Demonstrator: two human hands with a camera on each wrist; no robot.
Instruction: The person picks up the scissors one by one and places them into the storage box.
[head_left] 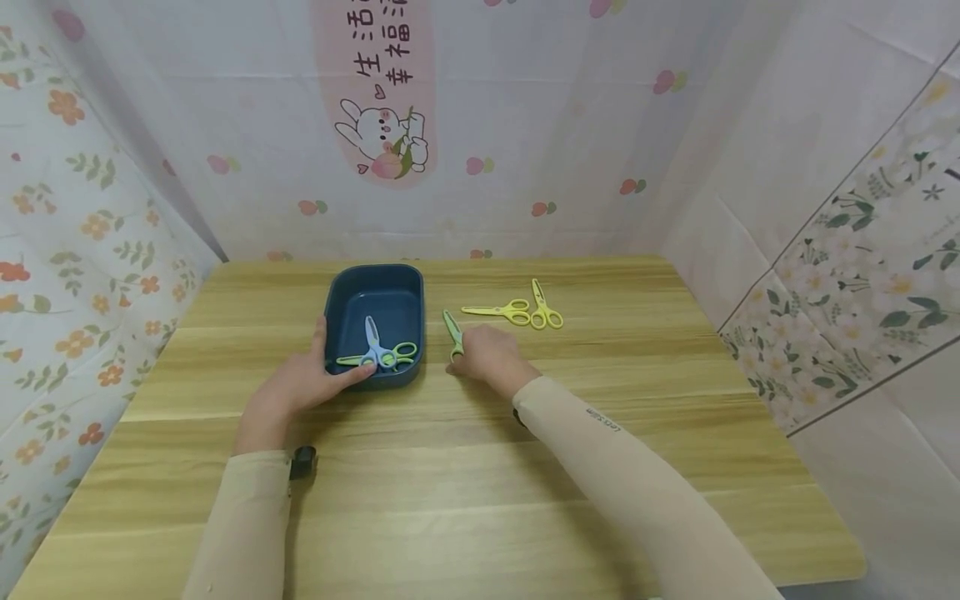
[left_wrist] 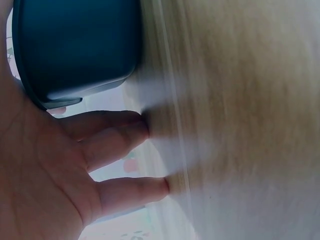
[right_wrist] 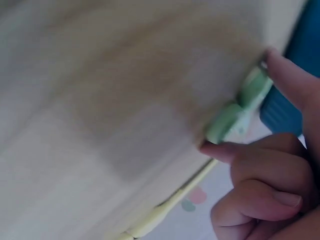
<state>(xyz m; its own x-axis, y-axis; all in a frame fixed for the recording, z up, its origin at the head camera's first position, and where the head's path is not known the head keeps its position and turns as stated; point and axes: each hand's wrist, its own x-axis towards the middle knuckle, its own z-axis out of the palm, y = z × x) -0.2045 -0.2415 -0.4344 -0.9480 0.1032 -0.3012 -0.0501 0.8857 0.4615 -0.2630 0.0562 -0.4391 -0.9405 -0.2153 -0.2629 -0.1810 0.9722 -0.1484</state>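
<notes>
My left hand (head_left: pixel 303 375) lies against the near left corner of a dark blue bin (head_left: pixel 378 275), thumb along its near wall. In the left wrist view its straight, spread fingers (left_wrist: pixel 117 145) reach down to the table beside the bin. Inside lie blue scissors (head_left: pixel 372 332) over yellow-green scissors (head_left: pixel 405 350). My right hand (head_left: pixel 491 357), just right of the bin, pinches green scissors (head_left: pixel 452 327) by their handles between thumb and forefinger, the blade pointing away from me. The other fingers are curled in, as the right wrist view shows.
Beyond my right hand, two pairs of yellow scissors lie on the wooden table (head_left: pixel 420 500): one pair (head_left: pixel 495 311) sideways, the other pair (head_left: pixel 545 308) pointing to the back. Patterned cloths (head_left: pixel 525 125) hang behind the table and at both sides.
</notes>
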